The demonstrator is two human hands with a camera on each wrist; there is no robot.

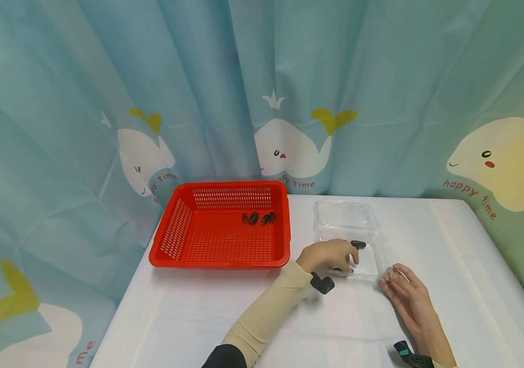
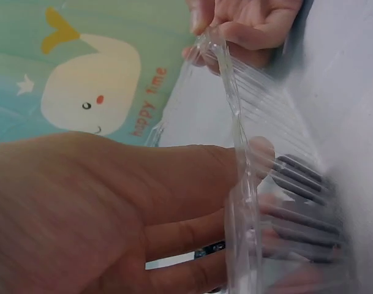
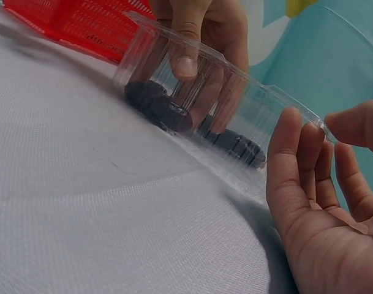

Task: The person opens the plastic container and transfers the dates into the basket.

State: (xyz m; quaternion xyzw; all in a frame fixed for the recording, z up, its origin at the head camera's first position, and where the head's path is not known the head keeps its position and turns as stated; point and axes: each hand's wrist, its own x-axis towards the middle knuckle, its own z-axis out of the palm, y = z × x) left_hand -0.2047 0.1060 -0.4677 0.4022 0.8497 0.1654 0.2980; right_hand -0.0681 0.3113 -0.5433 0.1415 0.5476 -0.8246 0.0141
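A clear plastic box (image 1: 367, 263) stands on the white table, its hinged lid (image 1: 342, 213) folded back. My left hand (image 1: 331, 254) reaches down into the box. Its thumb (image 3: 186, 64) and fingers are spread apart, close to several dark, glossy, oblong pieces (image 3: 158, 109) on the box floor; whether a fingertip touches one is hard to tell through the plastic. Another dark piece (image 1: 358, 244) lies beyond the fingers. At the box's near right corner, my right hand (image 1: 409, 296) pinches the rim between thumb and fingers.
Left of the box stands a red plastic basket (image 1: 183, 263) with slotted sides. Several similar dark pieces (image 1: 253, 218) lie in its right back part. A blue-green curtain (image 1: 381, 102) with whale prints hangs behind the table (image 1: 335, 332).
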